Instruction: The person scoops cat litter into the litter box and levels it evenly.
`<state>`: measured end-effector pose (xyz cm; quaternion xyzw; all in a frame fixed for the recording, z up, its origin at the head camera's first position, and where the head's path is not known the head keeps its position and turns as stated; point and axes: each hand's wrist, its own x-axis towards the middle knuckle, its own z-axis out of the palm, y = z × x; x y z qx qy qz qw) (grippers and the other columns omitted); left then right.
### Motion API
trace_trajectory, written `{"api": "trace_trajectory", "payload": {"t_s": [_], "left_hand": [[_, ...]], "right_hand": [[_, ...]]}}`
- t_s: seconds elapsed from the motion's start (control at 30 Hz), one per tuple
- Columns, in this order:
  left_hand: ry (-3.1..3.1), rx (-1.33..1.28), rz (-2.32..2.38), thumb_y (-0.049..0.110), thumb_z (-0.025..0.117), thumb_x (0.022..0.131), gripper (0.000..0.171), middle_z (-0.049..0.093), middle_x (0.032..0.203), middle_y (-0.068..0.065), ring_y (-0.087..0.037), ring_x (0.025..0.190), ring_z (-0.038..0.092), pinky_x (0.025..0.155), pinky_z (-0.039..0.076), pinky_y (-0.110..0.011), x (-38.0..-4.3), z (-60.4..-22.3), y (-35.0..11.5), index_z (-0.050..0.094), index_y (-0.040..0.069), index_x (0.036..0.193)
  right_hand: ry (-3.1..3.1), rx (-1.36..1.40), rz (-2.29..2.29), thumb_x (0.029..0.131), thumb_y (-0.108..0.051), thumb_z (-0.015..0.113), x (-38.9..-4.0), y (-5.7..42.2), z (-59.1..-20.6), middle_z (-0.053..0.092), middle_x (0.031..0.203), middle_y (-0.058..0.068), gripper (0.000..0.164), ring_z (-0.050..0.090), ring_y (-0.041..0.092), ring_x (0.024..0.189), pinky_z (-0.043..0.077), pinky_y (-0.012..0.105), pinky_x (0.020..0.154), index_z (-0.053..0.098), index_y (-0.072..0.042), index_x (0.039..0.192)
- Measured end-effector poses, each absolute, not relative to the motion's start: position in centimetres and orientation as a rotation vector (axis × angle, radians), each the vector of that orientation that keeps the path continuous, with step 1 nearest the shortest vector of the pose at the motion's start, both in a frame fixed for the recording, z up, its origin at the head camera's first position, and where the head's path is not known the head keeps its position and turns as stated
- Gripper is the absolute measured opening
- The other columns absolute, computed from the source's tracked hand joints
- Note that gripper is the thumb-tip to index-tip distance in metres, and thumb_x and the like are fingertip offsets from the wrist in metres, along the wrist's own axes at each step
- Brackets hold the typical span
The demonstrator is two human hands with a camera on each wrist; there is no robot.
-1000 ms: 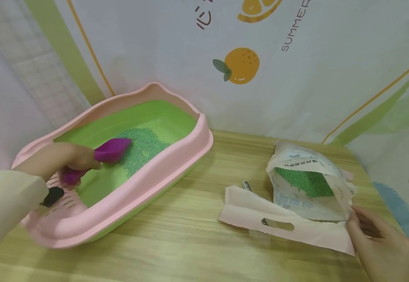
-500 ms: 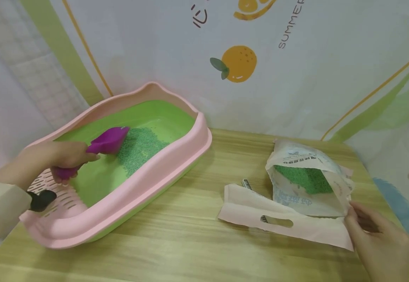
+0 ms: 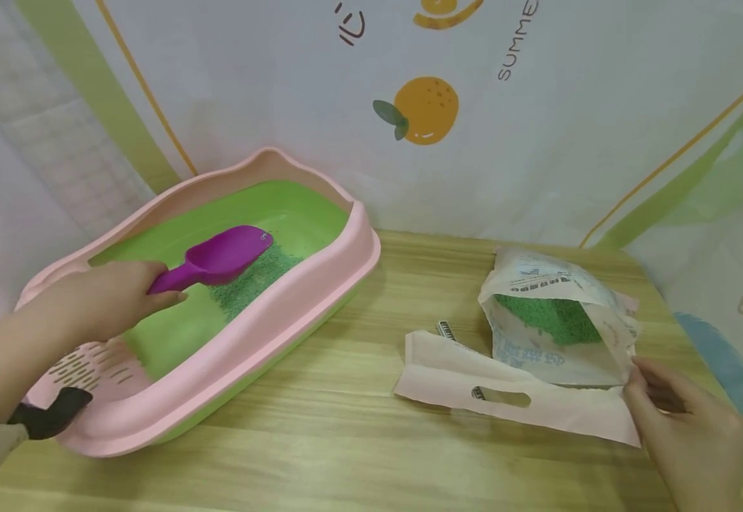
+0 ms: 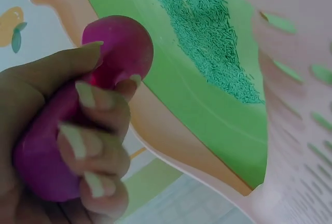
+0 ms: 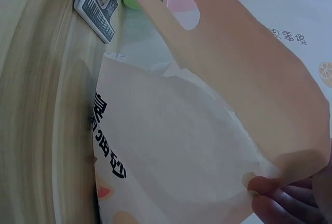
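My left hand (image 3: 111, 295) grips the handle of a purple scoop (image 3: 227, 252), held over the litter box (image 3: 243, 348) with its pink rim and green base. The bowl's purple inside shows, with a few specks near its tip. Green pellet litter (image 4: 207, 42) lies on the box floor, partly behind the scoop in the head view. On the right, my right hand (image 3: 691, 427) pinches the edge of a torn-open paper bag (image 3: 527, 359). Green litter (image 3: 559, 320) shows through the bag's mouth. A strip with a handle hole (image 3: 569, 412) hangs along the torn edge.
A slotted pink grate (image 3: 99, 370) fills the box's near end. Beside the bag, partly under its strip, lies a small flat striped piece (image 5: 96, 16). The wooden table (image 3: 345, 427) meets a printed curtain (image 3: 320, 107) at the back.
My left hand has lifted the scoop from the litter and turned its bowl upward, moving it slightly right. My right hand keeps its pinch on the bag. The head view has shifted slightly.
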<state>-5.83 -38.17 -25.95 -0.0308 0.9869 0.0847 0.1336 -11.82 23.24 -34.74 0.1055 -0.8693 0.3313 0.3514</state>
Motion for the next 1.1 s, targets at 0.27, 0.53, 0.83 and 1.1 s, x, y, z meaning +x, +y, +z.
{"api": "trace_trajectory", "payload": {"t_s": [0.27,0.53,0.83,1.1], "left_hand": [[3.033,-0.087,-0.141,0.041,0.060,0.098,0.036,0.042,0.062,0.004,-0.014,0.059,0.040,0.052,0.029,-0.033,-5.0,-25.3,-37.4,0.048,0.019,0.072],[3.150,-0.092,-0.272,0.030,0.066,0.091,0.041,0.036,0.056,0.004,-0.015,0.055,0.036,0.045,0.029,-0.036,-4.5,-25.1,-36.9,0.041,0.021,0.060],[3.421,-0.016,-0.374,0.017,0.082,0.079,0.043,0.025,0.051,0.005,-0.016,0.050,0.024,0.041,0.022,-0.033,-2.7,-25.2,-36.9,0.042,0.016,0.062],[3.534,0.009,-0.406,0.031,0.074,0.091,0.047,0.025,0.049,0.003,-0.016,0.046,0.022,0.038,0.021,-0.033,-1.8,-24.7,-36.4,0.039,0.011,0.067]], "right_hand": [[-2.268,0.247,0.855,0.080,0.005,0.067,-11.7,23.2,-34.5,0.048,0.093,-0.048,0.019,0.048,-0.034,0.072,0.041,-0.006,0.065,0.076,0.010,0.096],[-2.277,0.229,0.869,0.080,0.005,0.067,-11.4,23.0,-34.3,0.049,0.092,-0.051,0.019,0.049,-0.034,0.072,0.041,-0.006,0.066,0.075,0.011,0.096],[-2.248,0.290,0.865,0.080,0.005,0.067,-11.6,23.3,-34.6,0.050,0.095,-0.045,0.018,0.049,-0.033,0.073,0.041,-0.006,0.065,0.075,0.011,0.095],[-2.215,0.347,0.889,0.080,0.005,0.065,-11.7,23.4,-34.8,0.053,0.096,-0.044,0.019,0.050,-0.033,0.075,0.041,-0.006,0.067,0.074,0.013,0.095]]}}
